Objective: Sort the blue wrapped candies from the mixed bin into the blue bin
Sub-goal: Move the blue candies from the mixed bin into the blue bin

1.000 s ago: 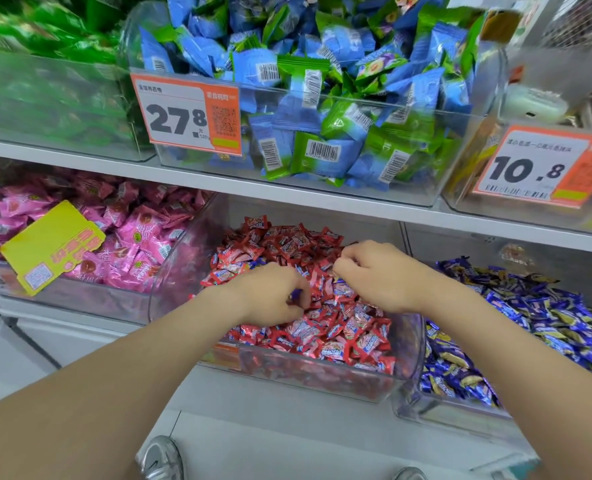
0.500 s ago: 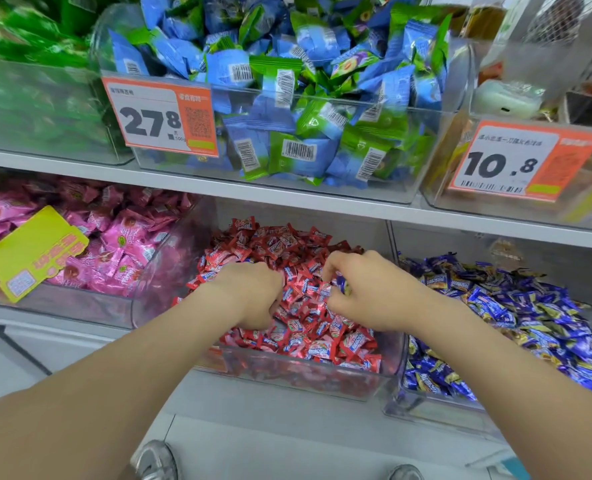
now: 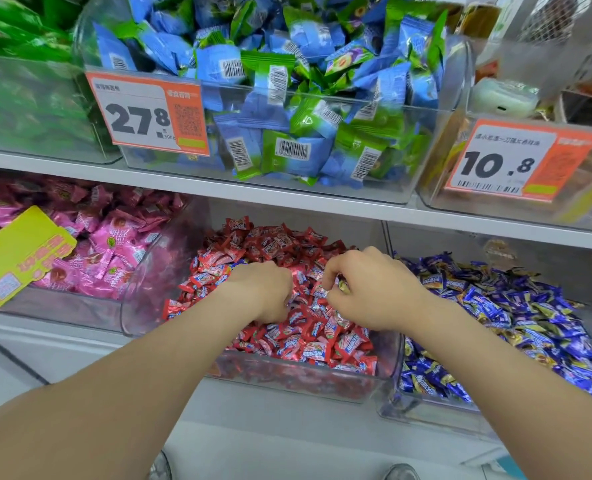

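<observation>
The mixed bin (image 3: 289, 381) in the middle of the lower shelf is piled with red wrapped candies (image 3: 280, 242). Both my hands are down in it. My right hand (image 3: 377, 292) pinches a small blue and gold wrapped candy (image 3: 342, 286) between thumb and fingertips. My left hand (image 3: 265, 292) lies just to its left, knuckles up, with its fingers curled down into the red pile; what they hold is hidden. The blue bin (image 3: 422, 415), full of blue wrapped candies (image 3: 516, 306), stands directly to the right.
A bin of pink candies (image 3: 114, 244) with a yellow tag (image 3: 21, 251) sits to the left. The upper shelf (image 3: 197, 188) carries bins of blue-green packets (image 3: 287, 109) with orange price tags (image 3: 149, 114), overhanging the lower bins.
My right hand has moved slightly back from the left hand and now shows a blue and gold candy at its fingertips. The left hand stayed in the red pile.
</observation>
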A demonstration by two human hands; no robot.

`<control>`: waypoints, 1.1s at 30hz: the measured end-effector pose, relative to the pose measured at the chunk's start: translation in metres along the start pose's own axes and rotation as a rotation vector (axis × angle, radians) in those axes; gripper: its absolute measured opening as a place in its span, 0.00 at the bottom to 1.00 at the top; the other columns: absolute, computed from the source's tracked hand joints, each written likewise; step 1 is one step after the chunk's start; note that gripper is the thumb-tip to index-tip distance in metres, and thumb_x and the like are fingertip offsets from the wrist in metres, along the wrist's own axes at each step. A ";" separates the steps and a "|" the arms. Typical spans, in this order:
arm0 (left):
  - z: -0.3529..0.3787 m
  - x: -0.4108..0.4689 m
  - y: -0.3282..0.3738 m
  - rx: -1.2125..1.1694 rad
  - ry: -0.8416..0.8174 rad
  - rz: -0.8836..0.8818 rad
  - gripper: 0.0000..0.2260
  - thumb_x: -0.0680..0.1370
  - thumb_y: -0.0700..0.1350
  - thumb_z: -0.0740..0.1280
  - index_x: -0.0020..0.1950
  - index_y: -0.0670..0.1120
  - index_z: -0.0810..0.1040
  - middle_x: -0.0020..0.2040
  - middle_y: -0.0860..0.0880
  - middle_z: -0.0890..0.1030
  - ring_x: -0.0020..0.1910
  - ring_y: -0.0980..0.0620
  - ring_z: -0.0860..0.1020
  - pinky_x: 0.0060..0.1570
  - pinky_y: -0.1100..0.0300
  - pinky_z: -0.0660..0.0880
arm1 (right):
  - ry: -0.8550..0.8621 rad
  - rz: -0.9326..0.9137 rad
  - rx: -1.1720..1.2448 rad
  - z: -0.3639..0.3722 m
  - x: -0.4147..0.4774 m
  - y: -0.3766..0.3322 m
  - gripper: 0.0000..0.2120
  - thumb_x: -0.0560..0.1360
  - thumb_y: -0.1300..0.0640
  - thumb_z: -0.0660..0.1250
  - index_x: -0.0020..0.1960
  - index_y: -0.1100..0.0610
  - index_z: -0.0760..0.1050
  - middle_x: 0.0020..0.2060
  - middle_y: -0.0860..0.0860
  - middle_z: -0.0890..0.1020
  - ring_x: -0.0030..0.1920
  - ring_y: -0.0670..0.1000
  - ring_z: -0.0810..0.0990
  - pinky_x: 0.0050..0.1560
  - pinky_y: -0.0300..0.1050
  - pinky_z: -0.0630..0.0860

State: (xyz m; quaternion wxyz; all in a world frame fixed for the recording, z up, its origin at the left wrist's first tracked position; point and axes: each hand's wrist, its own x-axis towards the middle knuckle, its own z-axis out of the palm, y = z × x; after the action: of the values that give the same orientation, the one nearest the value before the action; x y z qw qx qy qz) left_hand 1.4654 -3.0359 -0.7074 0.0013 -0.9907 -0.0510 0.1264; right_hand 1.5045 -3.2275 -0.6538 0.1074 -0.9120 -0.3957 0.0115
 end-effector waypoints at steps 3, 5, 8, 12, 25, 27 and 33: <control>-0.001 0.001 -0.003 -0.079 0.034 0.040 0.07 0.73 0.44 0.75 0.49 0.54 0.82 0.45 0.54 0.82 0.45 0.47 0.82 0.40 0.54 0.79 | -0.001 0.000 -0.010 0.000 0.001 0.001 0.06 0.76 0.52 0.66 0.48 0.45 0.82 0.29 0.42 0.74 0.34 0.45 0.75 0.39 0.45 0.71; 0.002 0.005 -0.003 -0.178 0.056 0.112 0.16 0.73 0.49 0.78 0.59 0.59 0.82 0.51 0.56 0.82 0.52 0.48 0.82 0.44 0.52 0.80 | -0.002 0.003 -0.019 0.001 0.001 0.000 0.06 0.76 0.52 0.66 0.48 0.45 0.82 0.31 0.43 0.76 0.37 0.50 0.77 0.40 0.46 0.71; 0.006 0.008 0.002 -0.184 0.005 0.170 0.26 0.74 0.55 0.79 0.71 0.61 0.77 0.56 0.56 0.81 0.57 0.49 0.81 0.41 0.56 0.73 | -0.007 0.010 -0.038 0.002 0.001 -0.002 0.06 0.75 0.51 0.66 0.48 0.45 0.81 0.36 0.43 0.78 0.40 0.52 0.79 0.41 0.46 0.72; 0.001 0.006 0.006 -0.007 0.001 0.173 0.29 0.72 0.57 0.80 0.72 0.61 0.76 0.60 0.54 0.78 0.60 0.47 0.80 0.41 0.54 0.72 | -0.024 0.020 -0.069 0.002 0.002 -0.004 0.07 0.75 0.51 0.66 0.49 0.44 0.82 0.39 0.44 0.81 0.42 0.52 0.80 0.40 0.46 0.71; -0.006 -0.011 -0.010 -0.272 0.133 0.211 0.10 0.77 0.58 0.70 0.54 0.56 0.86 0.44 0.57 0.80 0.45 0.53 0.79 0.40 0.58 0.74 | -0.089 0.031 -0.091 -0.001 0.003 -0.005 0.15 0.79 0.52 0.64 0.64 0.42 0.78 0.43 0.44 0.80 0.48 0.55 0.81 0.43 0.48 0.71; -0.016 -0.015 -0.020 -0.486 0.127 0.222 0.09 0.78 0.58 0.72 0.55 0.58 0.87 0.36 0.57 0.80 0.34 0.59 0.75 0.36 0.60 0.70 | -0.086 0.019 -0.067 0.000 0.005 -0.004 0.16 0.81 0.49 0.62 0.68 0.41 0.74 0.42 0.44 0.78 0.51 0.56 0.81 0.44 0.50 0.73; -0.032 -0.035 -0.028 -0.895 0.044 0.222 0.17 0.81 0.61 0.68 0.45 0.49 0.84 0.33 0.43 0.67 0.33 0.44 0.62 0.34 0.51 0.59 | -0.165 -0.064 -0.026 0.000 0.006 -0.007 0.18 0.83 0.34 0.60 0.60 0.46 0.72 0.42 0.47 0.78 0.48 0.56 0.79 0.44 0.53 0.75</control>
State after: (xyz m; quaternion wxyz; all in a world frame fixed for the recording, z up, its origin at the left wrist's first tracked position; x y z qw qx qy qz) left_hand 1.4373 -3.0116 -0.6672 -0.4390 -0.8957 0.0057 0.0703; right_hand 1.5038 -3.2185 -0.6522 0.0630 -0.8962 -0.4322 0.0779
